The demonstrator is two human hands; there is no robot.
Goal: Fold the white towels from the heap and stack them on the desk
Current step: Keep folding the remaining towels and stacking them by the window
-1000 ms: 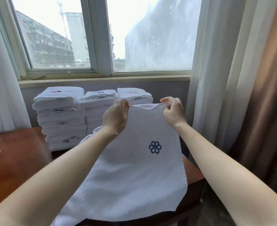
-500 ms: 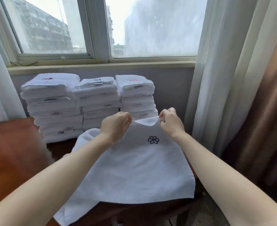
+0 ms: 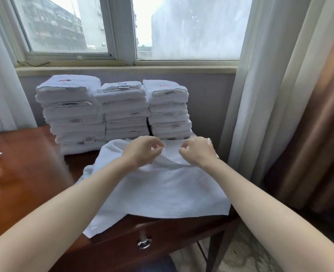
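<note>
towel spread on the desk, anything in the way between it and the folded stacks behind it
Nothing visible. The towel lies spread on the desk, its far edge reaching the foot of the three folded stacks. Only the left hand and right hand are over that edge, and nothing lies on the stack tops.

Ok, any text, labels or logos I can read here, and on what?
Nothing readable.
Left stack: red mark on top, blurred.
Middle stack: dark mark and tag on top, blurred.
Right stack: red mark on top, blurred.
Tags on folded edges: too small.
Towel on the desk: no mark showing.
</note>
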